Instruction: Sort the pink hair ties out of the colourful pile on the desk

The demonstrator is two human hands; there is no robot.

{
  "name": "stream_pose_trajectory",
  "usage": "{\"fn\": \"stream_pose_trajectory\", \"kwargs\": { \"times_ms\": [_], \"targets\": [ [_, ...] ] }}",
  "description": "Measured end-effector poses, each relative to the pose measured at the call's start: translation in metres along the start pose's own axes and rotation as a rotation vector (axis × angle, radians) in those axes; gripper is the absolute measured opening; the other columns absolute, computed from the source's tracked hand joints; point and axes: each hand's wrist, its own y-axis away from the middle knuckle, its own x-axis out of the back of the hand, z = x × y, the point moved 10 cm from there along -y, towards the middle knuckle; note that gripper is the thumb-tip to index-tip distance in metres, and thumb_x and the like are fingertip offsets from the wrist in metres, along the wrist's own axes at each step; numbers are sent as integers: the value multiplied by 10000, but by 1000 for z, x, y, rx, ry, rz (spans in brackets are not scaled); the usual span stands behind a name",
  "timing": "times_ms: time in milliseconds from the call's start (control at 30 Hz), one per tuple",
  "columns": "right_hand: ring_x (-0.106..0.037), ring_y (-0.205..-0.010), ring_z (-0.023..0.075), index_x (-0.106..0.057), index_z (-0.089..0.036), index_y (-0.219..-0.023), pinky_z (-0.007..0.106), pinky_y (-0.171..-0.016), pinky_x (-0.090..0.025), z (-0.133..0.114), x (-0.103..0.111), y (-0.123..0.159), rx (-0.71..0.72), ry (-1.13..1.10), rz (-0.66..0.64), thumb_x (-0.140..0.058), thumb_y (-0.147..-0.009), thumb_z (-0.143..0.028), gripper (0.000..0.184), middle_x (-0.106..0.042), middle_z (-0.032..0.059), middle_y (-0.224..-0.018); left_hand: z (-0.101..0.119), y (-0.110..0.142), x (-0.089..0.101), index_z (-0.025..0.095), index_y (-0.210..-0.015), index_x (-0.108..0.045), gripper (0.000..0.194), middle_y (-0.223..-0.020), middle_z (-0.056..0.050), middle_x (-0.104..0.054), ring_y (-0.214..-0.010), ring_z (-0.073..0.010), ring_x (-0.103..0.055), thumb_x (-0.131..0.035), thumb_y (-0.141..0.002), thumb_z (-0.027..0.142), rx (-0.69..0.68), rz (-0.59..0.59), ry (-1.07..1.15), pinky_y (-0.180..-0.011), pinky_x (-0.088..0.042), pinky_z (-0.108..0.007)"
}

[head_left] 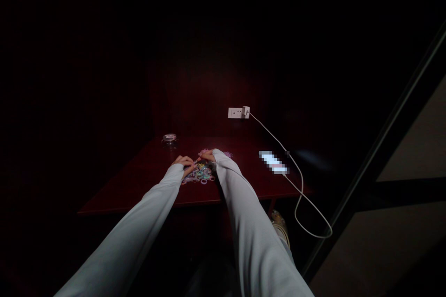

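Small coloured elastic hair ties (203, 175) lie in a loose pile on a dark red table (146, 176). At the pile's left side is my left hand (185, 163), its fingers bent and drawn together over the ties. My right hand (207, 155) reaches over the far side of the pile, fingers closed and pointing left. Whatever either hand pinches is too small to make out. Pink and purple ties (228, 154) show just beyond my right wrist, partly hidden by the sleeve.
A clear lidded jar (169, 140) stands at the back left. On the right lies a lit, blurred phone (273, 162) with a white cable (302, 181) running to a charger (245, 111) in the wall socket (234, 113). The cable loops past the table's right edge.
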Motion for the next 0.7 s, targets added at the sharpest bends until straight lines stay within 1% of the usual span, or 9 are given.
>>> {"fn": "stream_pose_trajectory", "kwargs": {
  "times_ms": [133, 200, 367, 500, 600, 700],
  "targets": [
    [-568, -659, 144, -885, -193, -824, 271, -647, -390, -1, -7, 2, 14, -24, -60, -848, -796, -654, 464, -723, 8, -694, -1, 0, -1, 257, -888, -861, 320, -1027, -73, -811, -939, -252, -645, -704, -965, 525, -2, 2, -8, -864, -555, -374],
    [-575, -659, 144, -882, -193, -840, 270, -638, -394, -1, -10, 3, 17, -29, -70, -859, -774, -662, 474, -746, 11, -731, 0, 0, -1, 263, -895, -866, 310, -1032, -68, -813, -943, -251, -646, -706, -964, 518, -3, -4, -13, -861, -555, -372],
    [-629, -705, 150, -890, -221, -856, 261, -648, -420, 0, -11, -3, 16, 30, -29, -910, -727, -616, 416, -795, 15, -828, 7, 1, 3, 263, -883, -872, 277, -1032, -65, -813, -951, -251, -646, -714, -956, 479, 1, -2, -26, -880, -558, -382],
    [-623, -690, 134, -897, -226, -868, 245, -646, -412, 8, -14, -12, -13, 101, -32, -926, -729, -573, 375, -779, -1, -770, 11, 1, 4, 256, -848, -859, 261, -1026, -67, -810, -945, -255, -647, -731, -940, 465, 15, 13, -31, -884, -560, -394],
    [-630, -701, 129, -905, -216, -919, 238, -678, -439, 11, -17, -14, -21, 90, -60, -932, -743, -524, 356, -794, 1, -804, 11, 1, 4, 261, -830, -844, 259, -1015, -60, -812, -948, -256, -650, -733, -939, 468, 22, 19, -30, -883, -563, -394],
    [-643, -720, 136, -909, -221, -921, 240, -701, -456, 11, -17, -13, -24, 87, -70, -923, -767, -475, 297, -800, -1, -812, 9, 1, 4, 266, -825, -843, 262, -1004, -59, -818, -940, -254, -649, -728, -944, 469, 22, 16, -26, -877, -564, -388]
  ]
}}
